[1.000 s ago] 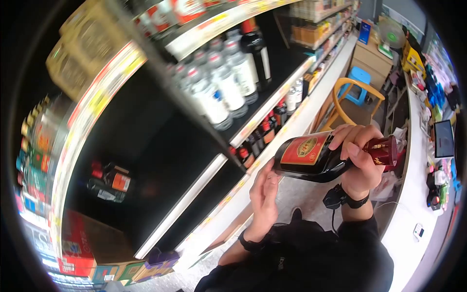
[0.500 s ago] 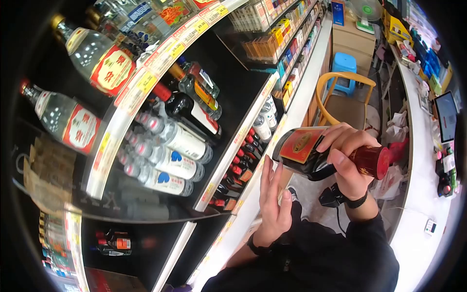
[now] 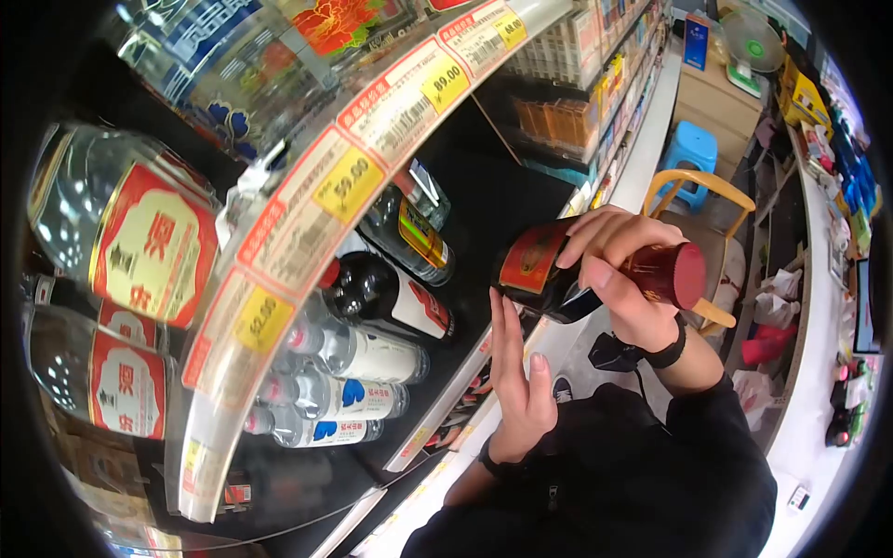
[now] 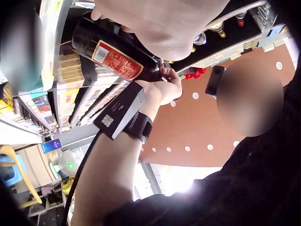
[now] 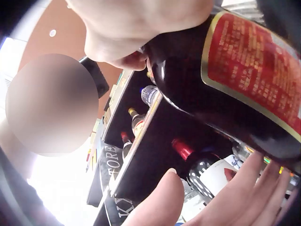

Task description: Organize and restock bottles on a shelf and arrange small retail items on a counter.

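My right hand (image 3: 628, 265) grips a dark glass liquor bottle (image 3: 538, 263) round its neck, just below the dark red cap (image 3: 674, 274). The bottle lies tilted, base to the left, with a gold-edged red label on its front. In the right wrist view a second red label (image 5: 254, 66) with small print faces the camera. Against the base end, my left hand (image 3: 526, 400) is held up with straight fingers, fingertips right at the glass. The left wrist view shows the bottle's back label (image 4: 117, 60) with a barcode, the neck partly hidden by the hands.
Close by on the left is a curved shelf edge (image 3: 307, 223) with price tags and large clear bottles (image 3: 153, 246). Below it lie a dark wine bottle (image 3: 386, 298) and small clear bottles (image 3: 349, 400). A wooden chair (image 3: 698, 186) and white counter (image 3: 819, 279) stand on the right.
The head view has come closer to the shelf. The bottle has shifted up and left toward the shelf, its cap turning more toward the head camera. Both hands keep their places on it.
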A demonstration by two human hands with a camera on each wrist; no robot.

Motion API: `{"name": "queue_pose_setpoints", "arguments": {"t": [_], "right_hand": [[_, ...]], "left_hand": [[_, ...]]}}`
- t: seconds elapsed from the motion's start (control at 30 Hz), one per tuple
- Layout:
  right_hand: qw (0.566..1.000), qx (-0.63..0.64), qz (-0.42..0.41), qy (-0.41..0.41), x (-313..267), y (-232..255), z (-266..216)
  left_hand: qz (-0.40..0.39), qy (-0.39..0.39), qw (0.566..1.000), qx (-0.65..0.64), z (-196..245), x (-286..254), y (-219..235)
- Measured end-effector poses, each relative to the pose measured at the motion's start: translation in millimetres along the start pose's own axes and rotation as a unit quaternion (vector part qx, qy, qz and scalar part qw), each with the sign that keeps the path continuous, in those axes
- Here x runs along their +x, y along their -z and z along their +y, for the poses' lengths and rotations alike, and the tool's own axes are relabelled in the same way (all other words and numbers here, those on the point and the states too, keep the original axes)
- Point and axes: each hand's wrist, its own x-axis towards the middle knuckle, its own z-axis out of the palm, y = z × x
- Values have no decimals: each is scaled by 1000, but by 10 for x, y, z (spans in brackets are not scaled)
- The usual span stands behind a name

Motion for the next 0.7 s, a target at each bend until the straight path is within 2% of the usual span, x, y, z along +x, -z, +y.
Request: {"name": "queue_pose_setpoints", "arguments": {"t": [0.2,0.27,0.37,0.43,0.47,0.53,0.7], "right_hand": [[994,74,14,-83,301,-27,565],[986,83,23,-140,381,-35,690],[990,51,-12,-133,493,26,864],[984,40,-4,-173,551,13,964],[984,35,-10,-174,594,8,1015],[981,-5,-73,-178,706,24,1047],[979,-26,-98,-178,928,-199,1322]], "left_hand": [[-31,78,994,70,-119,224,-146],[-4,133,990,54,-129,312,-256],[16,176,983,41,-232,349,-358],[35,176,983,47,-241,411,-443],[44,178,982,45,-243,433,-466],[63,197,977,47,-219,474,-480],[105,203,973,39,-204,489,-479]]}}
